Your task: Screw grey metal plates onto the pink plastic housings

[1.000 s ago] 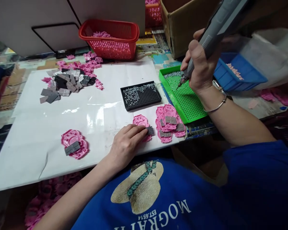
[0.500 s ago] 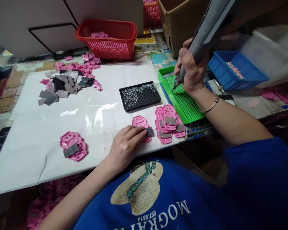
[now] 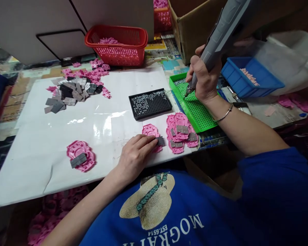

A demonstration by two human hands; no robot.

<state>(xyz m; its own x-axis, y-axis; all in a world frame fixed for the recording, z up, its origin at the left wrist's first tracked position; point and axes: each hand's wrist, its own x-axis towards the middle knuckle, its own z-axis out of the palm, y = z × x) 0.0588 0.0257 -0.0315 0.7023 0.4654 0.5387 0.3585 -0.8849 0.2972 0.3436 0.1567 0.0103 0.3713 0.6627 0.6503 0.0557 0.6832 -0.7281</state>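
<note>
My left hand [image 3: 136, 153] rests at the board's front edge, fingers together, pressing a dark grey plate [image 3: 160, 141] onto a pink plastic part [image 3: 150, 129]. The fingers cover much of both. In my right hand [image 3: 204, 77] is a grey electric screwdriver [image 3: 217, 37], tilted, its tip pointing down at the perforated green tray [image 3: 199, 116]. Small screws lie at the tray's far end; whether the tip carries one is too small to tell. Just right of my left hand are several overlapping pink parts [image 3: 181, 119] with grey plates on them.
A black perforated tray [image 3: 151, 104] of screws lies mid-board. Another pink part [image 3: 80, 147] with a grey plate sits at left. Behind are loose grey plates [image 3: 75, 90], pink pieces [image 3: 87, 74] and a red basket [image 3: 118, 54]. A blue bin [image 3: 251, 82] and cardboard box [image 3: 192, 30] stand at right.
The view has shifted slightly, so the things on the left appear a little further right. Both hands keep nearly the same place, the screwdriver tip still at the green tray.
</note>
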